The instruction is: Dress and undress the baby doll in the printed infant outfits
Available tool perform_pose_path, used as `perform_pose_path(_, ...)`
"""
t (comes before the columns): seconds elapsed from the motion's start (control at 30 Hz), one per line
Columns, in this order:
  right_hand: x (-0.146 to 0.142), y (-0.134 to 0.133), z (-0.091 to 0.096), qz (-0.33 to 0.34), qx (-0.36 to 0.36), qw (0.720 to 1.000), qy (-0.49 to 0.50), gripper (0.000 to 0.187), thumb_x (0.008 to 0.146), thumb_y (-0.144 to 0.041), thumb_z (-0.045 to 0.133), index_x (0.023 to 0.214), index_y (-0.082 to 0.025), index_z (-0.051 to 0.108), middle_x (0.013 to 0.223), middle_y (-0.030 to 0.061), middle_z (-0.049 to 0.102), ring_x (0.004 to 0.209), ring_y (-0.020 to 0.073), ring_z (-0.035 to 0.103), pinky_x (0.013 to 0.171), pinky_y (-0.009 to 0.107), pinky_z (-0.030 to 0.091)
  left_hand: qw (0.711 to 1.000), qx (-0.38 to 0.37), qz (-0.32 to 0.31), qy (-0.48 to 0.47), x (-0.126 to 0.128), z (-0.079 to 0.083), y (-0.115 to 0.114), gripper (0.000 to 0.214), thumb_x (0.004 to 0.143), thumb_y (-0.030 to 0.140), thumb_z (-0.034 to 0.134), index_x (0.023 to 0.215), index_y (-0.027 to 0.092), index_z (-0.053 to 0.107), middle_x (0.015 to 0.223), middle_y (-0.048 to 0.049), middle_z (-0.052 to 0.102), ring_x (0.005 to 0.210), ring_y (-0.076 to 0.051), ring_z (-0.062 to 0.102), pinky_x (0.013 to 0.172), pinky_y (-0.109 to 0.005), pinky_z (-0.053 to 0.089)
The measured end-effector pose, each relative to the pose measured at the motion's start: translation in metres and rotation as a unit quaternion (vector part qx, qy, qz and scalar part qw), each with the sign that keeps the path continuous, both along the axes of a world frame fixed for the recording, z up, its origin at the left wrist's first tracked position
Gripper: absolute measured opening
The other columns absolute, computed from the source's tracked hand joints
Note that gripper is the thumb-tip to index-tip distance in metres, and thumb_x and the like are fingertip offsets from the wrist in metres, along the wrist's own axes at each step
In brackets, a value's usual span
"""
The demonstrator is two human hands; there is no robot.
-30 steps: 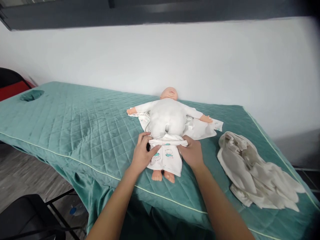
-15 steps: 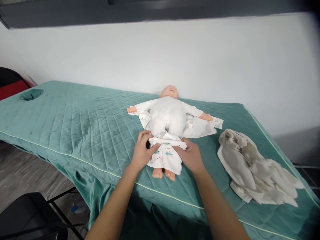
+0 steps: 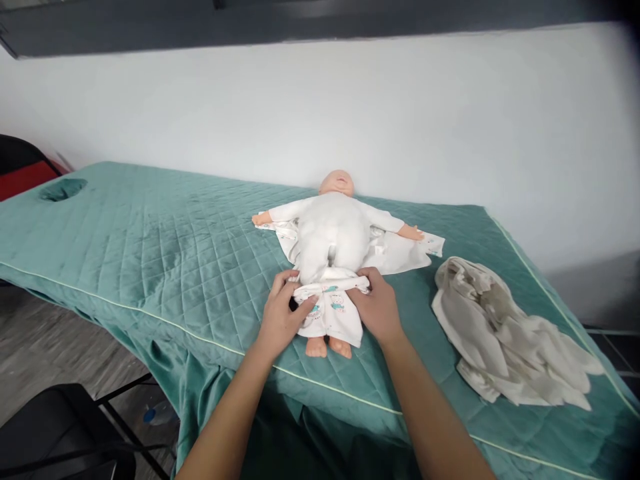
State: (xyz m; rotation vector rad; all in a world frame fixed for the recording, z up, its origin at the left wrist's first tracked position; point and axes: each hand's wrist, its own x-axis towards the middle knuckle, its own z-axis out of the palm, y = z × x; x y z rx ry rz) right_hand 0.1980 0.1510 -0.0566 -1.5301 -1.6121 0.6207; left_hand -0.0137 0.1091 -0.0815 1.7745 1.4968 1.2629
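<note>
A baby doll [image 3: 334, 227] lies on its back on a teal quilted bed [image 3: 150, 247], head toward the wall, arms spread. It wears a white top, and small white printed trousers [image 3: 333, 312] cover its legs, with bare feet showing below. My left hand [image 3: 281, 315] pinches the left side of the trousers' waistband. On the right side, my right hand [image 3: 377, 307] grips the same waistband. Both hands are closed on the cloth at the doll's hips. An opened white garment [image 3: 395, 252] lies spread under the doll.
A crumpled cream cloth [image 3: 505, 333] lies on the bed to the right. A white wall runs close behind the doll. The bed has a face hole [image 3: 63, 189] at far left. A dark chair [image 3: 55, 433] stands on the floor at lower left.
Both hands have slid the trousers' waistband slightly up toward the doll's hips. The view has shifted a little; the doll has stayed put.
</note>
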Motion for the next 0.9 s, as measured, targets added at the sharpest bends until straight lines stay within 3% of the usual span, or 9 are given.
perform_pose_path(0.07, 0.001, 0.0, -0.001, 0.001, -0.003, 1.0, 0.006, 0.02, 0.077, -0.041, 0.064, 0.087, -0.024, 0.058, 0.075, -0.0015, 0.066, 0.068, 0.0177, 0.056, 0.065, 0.029, 0.041, 0.999, 0.018, -0.041, 0.002, -0.003, -0.003, -0.002, 0.04, 0.088, 0.052, 0.067, 0.115, 0.023, 0.059, 0.149, -0.0138, 0.043, 0.143, -0.03, 0.043, 0.119, -0.049, 0.035)
perform_pose_path(0.17, 0.002, -0.001, -0.001, 0.006, -0.011, 1.0, 0.015, 0.021, 0.079, -0.043, 0.064, 0.086, -0.024, 0.058, 0.075, -0.0016, 0.066, 0.07, 0.0179, 0.056, 0.065, 0.028, 0.041, 0.99, 0.045, -0.13, 0.011, -0.008, -0.008, -0.007, 0.1, 0.069, 0.067, 0.079, 0.15, 0.028, 0.035, 0.16, -0.0184, 0.029, 0.153, -0.038, 0.025, 0.125, -0.058, 0.024)
perform_pose_path(0.23, 0.002, -0.001, 0.0, 0.008, -0.014, 1.0, 0.019, 0.02, 0.079, -0.042, 0.064, 0.085, -0.024, 0.058, 0.074, -0.002, 0.065, 0.07, 0.0176, 0.056, 0.066, 0.028, 0.041, 0.984, 0.047, -0.172, 0.025, -0.011, -0.012, -0.011, 0.13, 0.055, 0.073, 0.083, 0.159, 0.03, 0.018, 0.163, -0.0204, 0.023, 0.155, -0.042, 0.018, 0.126, -0.062, 0.02)
perform_pose_path(0.3, 0.002, 0.0, 0.0, 0.011, -0.014, 1.0, 0.023, 0.019, 0.079, -0.04, 0.064, 0.085, -0.023, 0.058, 0.074, -0.0023, 0.064, 0.071, 0.0175, 0.056, 0.066, 0.028, 0.041, 0.979, 0.048, -0.192, 0.046, -0.013, -0.015, -0.014, 0.142, 0.046, 0.074, 0.085, 0.161, 0.033, 0.011, 0.165, -0.0212, 0.018, 0.156, -0.045, 0.014, 0.125, -0.065, 0.018)
perform_pose_path(0.47, 0.003, 0.0, 0.0, 0.02, -0.026, 0.999, 0.039, 0.02, 0.078, -0.04, 0.064, 0.085, -0.023, 0.06, 0.074, -0.0024, 0.064, 0.073, 0.0176, 0.056, 0.066, 0.027, 0.04, 0.971, 0.081, -0.193, 0.117, -0.012, -0.015, -0.019, 0.143, 0.046, 0.072, 0.086, 0.161, 0.036, 0.008, 0.163, -0.0211, 0.018, 0.155, -0.046, 0.012, 0.123, -0.069, 0.019)
perform_pose_path(0.7, 0.004, 0.001, 0.001, 0.028, -0.036, 0.998, 0.05, 0.019, 0.077, -0.038, 0.063, 0.085, -0.022, 0.06, 0.074, -0.0032, 0.063, 0.074, 0.017, 0.056, 0.068, 0.027, 0.04, 0.96, 0.146, -0.126, 0.202, -0.002, -0.013, -0.022, 0.12, 0.064, 0.065, 0.084, 0.158, 0.029, 0.018, 0.158, -0.0213, 0.027, 0.153, -0.042, 0.024, 0.121, -0.067, 0.026)
perform_pose_path(0.9, 0.004, 0.003, -0.002, 0.035, -0.024, 0.997, 0.067, 0.018, 0.076, -0.037, 0.064, 0.083, -0.021, 0.062, 0.07, -0.003, 0.062, 0.07, 0.0162, 0.054, 0.064, 0.027, 0.039, 0.954, 0.169, -0.06, 0.239, 0.003, -0.015, -0.019, 0.119, 0.058, 0.071, 0.083, 0.152, 0.025, 0.027, 0.149, -0.0215, 0.042, 0.145, -0.043, 0.038, 0.121, -0.073, 0.017)
